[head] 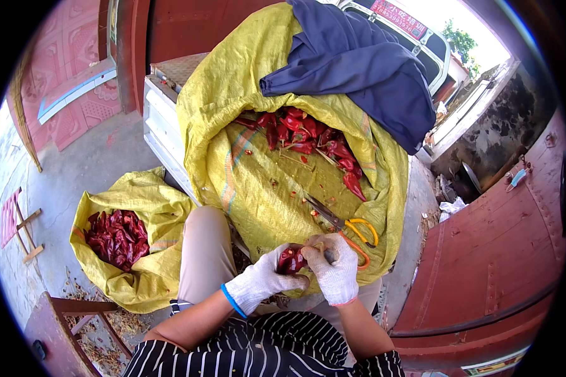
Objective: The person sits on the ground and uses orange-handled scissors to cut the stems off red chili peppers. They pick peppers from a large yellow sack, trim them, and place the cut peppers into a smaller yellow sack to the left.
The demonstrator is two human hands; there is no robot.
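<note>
My left hand (264, 278), in a white knit glove with a blue cuff, holds dark red dried chili peppers (291, 260) over my lap. My right hand (332, 266), gloved too, pinches the stem end of a pepper beside it. Just beyond the right hand, scissors (339, 222) with yellow and orange handles lie on a large yellow woven sack (264, 198). Several red chili peppers (306, 129) are heaped in the sack's far fold, with loose stems and bits in front of them. How many peppers I hold cannot be told.
A smaller yellow woven sack (165, 226) of cut red peppers (118, 240) stands on the floor at left. A dark blue garment (349, 70) drapes over the large sack. Around are a white truck bed (162, 136), a wooden chair (61, 330), a folding stool (28, 226) and a red metal gate (490, 245).
</note>
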